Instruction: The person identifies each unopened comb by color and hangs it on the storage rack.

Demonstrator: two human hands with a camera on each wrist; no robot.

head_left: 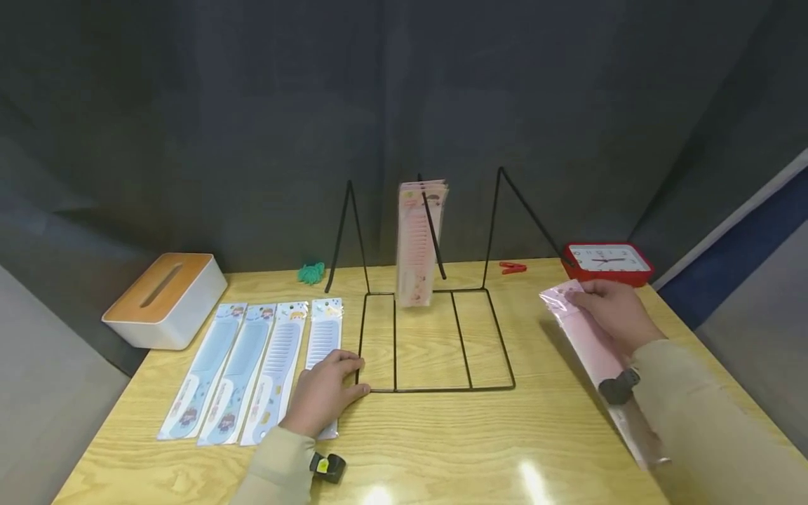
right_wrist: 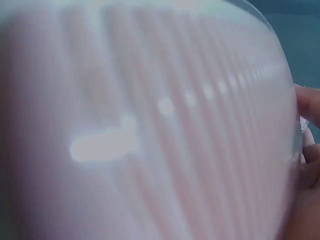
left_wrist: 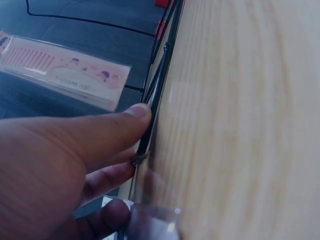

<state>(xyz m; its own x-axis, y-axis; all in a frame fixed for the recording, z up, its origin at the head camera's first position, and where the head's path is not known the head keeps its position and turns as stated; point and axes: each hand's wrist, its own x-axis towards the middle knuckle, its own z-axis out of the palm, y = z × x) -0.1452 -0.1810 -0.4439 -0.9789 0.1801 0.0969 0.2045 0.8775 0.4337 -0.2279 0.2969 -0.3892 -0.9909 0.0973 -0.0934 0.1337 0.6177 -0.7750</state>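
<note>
My left hand [head_left: 320, 394] pinches the front left corner of a black wire display rack [head_left: 435, 390] between thumb and fingers. In the left wrist view the thumb [left_wrist: 115, 127] lies along the dark wire. On the rack's middle hook hang several packaged pink combs [head_left: 415, 245]. At the right, my right hand [head_left: 618, 315] holds another packaged pink comb [head_left: 590, 344] near its top end, tilted above the table. That comb's ribbed teeth [right_wrist: 200, 140] fill the right wrist view, blurred. Four of its sides are partly hidden by hand and sleeve.
Several packaged blue combs [head_left: 211, 375] lie side by side at the left, one partly under my left hand. Behind them is a tissue box [head_left: 167, 301]. Green string [head_left: 311, 273], a red clip [head_left: 513, 267] and a red clock [head_left: 609, 259] lie along the back.
</note>
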